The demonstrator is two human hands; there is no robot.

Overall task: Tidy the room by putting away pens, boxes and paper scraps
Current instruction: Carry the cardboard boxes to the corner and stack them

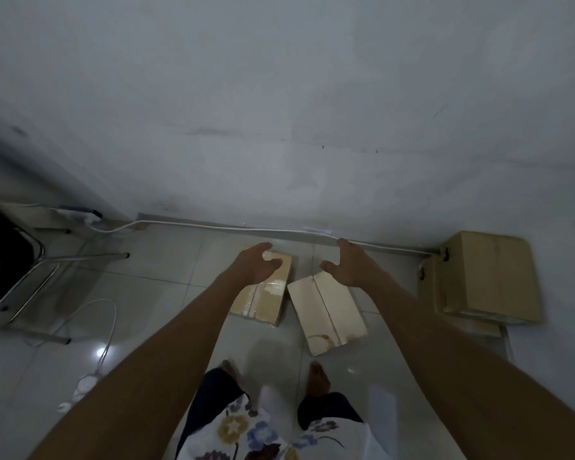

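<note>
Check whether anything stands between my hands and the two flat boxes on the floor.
Nothing visible does. The left hand hangs above the brown taped box, the right hand above the far end of the pale box.

Both hands spread above two boxes.

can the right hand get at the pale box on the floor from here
Likely yes: the right hand is open above the far end of the pale box, with nothing visible between them.
</note>
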